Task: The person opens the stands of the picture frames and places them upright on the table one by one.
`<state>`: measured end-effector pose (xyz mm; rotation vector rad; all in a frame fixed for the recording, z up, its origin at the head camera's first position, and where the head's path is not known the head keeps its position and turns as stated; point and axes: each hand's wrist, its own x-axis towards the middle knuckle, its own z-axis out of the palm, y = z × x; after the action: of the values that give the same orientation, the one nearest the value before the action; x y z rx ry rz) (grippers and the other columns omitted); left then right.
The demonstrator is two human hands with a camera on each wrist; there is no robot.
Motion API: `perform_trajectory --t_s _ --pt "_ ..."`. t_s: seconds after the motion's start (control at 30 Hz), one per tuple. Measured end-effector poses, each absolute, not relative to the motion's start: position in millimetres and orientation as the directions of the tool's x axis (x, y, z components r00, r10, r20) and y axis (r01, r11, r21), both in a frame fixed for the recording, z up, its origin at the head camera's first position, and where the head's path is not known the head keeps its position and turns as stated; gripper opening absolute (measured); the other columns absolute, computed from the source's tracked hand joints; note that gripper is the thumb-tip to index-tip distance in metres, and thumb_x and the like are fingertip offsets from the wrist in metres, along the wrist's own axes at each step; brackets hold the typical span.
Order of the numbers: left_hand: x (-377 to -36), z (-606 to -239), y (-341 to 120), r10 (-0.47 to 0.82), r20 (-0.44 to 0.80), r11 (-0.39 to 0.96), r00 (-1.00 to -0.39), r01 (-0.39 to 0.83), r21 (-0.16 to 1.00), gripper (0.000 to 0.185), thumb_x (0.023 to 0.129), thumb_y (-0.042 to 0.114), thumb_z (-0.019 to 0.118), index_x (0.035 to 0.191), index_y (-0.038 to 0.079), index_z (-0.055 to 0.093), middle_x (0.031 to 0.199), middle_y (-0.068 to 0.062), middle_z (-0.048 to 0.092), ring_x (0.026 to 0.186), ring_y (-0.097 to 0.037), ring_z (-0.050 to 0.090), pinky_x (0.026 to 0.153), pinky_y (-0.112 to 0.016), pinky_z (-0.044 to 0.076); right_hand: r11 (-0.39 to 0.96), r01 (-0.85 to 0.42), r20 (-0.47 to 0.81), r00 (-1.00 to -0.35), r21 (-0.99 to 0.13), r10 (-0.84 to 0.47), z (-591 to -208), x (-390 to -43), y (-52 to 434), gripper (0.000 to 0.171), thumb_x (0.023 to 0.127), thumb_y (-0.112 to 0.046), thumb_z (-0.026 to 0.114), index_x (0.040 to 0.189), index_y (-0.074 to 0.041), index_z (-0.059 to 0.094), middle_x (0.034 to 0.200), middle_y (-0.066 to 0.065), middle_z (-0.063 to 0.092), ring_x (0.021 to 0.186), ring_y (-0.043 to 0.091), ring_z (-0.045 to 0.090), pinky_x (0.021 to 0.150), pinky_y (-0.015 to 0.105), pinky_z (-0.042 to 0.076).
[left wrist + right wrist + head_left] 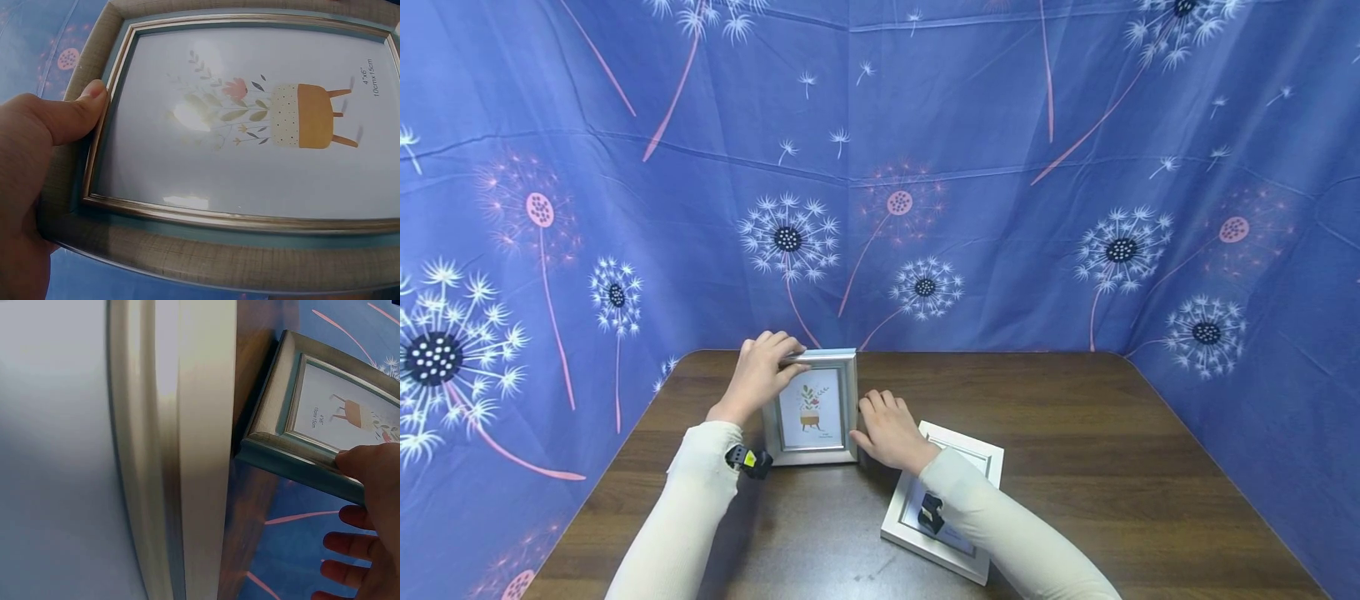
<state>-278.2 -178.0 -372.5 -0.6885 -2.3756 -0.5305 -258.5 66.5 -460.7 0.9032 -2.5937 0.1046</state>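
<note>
A silver-beige picture frame (849, 408) with bluish edges stands upright on the table, a potted-plant print behind its glass. My left hand (758, 377) grips its top edge near the left corner; in the left wrist view the thumb (94, 94) lies on the front border, the other fingers hidden behind. At the frame's right side is my right hand (891, 429). The right wrist view has its thumb (353, 461) at the frame's front border, with the other fingers spread loosely beside the edge. Under my right forearm lies a white picture frame (934, 557), partly covered by the sleeve.
The brown wooden table (1075, 467) extends on both sides of the frames. Behind it and along its sides hangs a blue cloth (1000, 208) with dandelion prints. Dark wrist devices (749, 460) sit on both sleeves.
</note>
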Motion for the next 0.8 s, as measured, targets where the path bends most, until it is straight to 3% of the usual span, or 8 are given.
perform_trajectory --t_s 0.8 --pt "-285.8 -374.0 -178.0 0.332 0.6 0.809 -0.728 0.547 0.215 0.025 0.085 0.021 0.079 0.103 0.008 0.068 0.098 -0.006 0.066 0.09 -0.026 0.053 0.081 -0.047 0.037 0.805 -0.593 0.34 -0.762 -0.025 -0.551 -458.7 -259.9 63.5 0.042 0.096 -0.038 0.063 0.119 -0.004 0.056 0.112 0.014 0.057 0.102 0.03 0.053 0.08 0.042 0.046"
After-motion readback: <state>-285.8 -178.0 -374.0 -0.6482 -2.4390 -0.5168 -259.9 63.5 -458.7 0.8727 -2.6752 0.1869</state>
